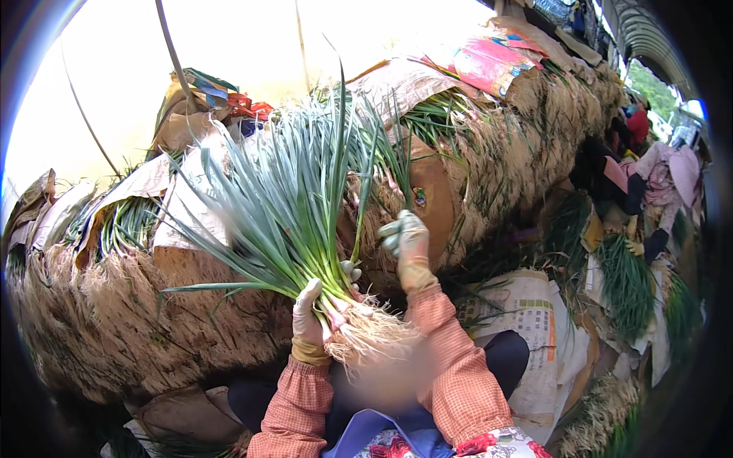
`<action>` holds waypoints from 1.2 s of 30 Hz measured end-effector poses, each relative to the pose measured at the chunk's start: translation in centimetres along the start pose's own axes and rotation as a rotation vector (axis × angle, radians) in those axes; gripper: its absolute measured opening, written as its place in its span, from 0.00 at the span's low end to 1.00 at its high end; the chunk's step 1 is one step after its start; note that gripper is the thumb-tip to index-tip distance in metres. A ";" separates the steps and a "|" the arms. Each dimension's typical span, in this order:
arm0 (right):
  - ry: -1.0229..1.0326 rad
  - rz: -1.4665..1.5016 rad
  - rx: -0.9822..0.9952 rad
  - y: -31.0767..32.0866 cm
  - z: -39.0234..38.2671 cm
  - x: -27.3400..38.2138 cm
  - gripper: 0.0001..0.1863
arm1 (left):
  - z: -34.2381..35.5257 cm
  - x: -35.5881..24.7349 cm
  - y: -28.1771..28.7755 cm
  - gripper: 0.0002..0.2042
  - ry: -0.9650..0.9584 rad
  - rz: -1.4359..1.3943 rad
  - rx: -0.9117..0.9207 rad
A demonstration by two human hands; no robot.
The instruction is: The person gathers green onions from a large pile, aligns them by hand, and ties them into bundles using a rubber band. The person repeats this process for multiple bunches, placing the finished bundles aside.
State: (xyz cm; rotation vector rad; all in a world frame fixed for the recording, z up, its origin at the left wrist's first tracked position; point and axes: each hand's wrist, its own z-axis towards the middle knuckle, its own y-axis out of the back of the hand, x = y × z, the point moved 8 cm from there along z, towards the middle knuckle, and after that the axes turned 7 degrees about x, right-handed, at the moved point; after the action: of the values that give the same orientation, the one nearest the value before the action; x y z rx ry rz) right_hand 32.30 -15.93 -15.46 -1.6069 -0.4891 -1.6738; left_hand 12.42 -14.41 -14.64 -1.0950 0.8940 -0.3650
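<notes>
My left hand (308, 317), in a pale glove with a yellowish cuff, grips a large bunch of scallions (309, 244) low on the stalks. Green leaves fan up and to the left. The pinkish-white bulbs and tangled pale roots (374, 332) point toward me at the lower right. To the right of the bunch and apart from its bulbs, my right hand (407, 238) is raised with its gloved fingers curled in. A few loose scallions (395, 179) hang just above it; whether its fingers hold anything is hidden.
A long, high stack of scallions (99, 313), roots outward, runs across in front of me, partly covered with sacks (431, 191) and cardboard. Flattened printed paper sacks (519, 328) lie at my right. Farther right, a person (664, 172) sits near more scallion bundles (626, 282).
</notes>
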 end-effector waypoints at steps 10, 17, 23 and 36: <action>-0.305 -0.009 0.710 -2.5 -4.6 -0.8 0.29 | -1.1 -0.8 -0.6 0.30 -0.036 0.012 -0.012; -0.040 -0.487 0.735 -6.9 -3.7 -1.5 0.24 | -1.0 -2.1 0.3 0.29 -0.026 0.159 -0.010; 0.025 -0.972 -0.138 6.8 -0.1 -1.3 0.28 | -0.8 -0.1 -0.5 0.38 0.007 -0.142 0.121; 0.153 0.209 0.374 3.0 -1.0 7.7 0.14 | -1.1 -6.5 -9.3 0.35 -0.037 -0.066 0.638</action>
State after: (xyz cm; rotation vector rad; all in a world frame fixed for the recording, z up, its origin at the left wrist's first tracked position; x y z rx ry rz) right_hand 34.34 -20.54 -8.83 -1.2049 -0.5026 -1.4363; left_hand 9.12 -14.94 -3.72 -0.5384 0.6395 -0.6306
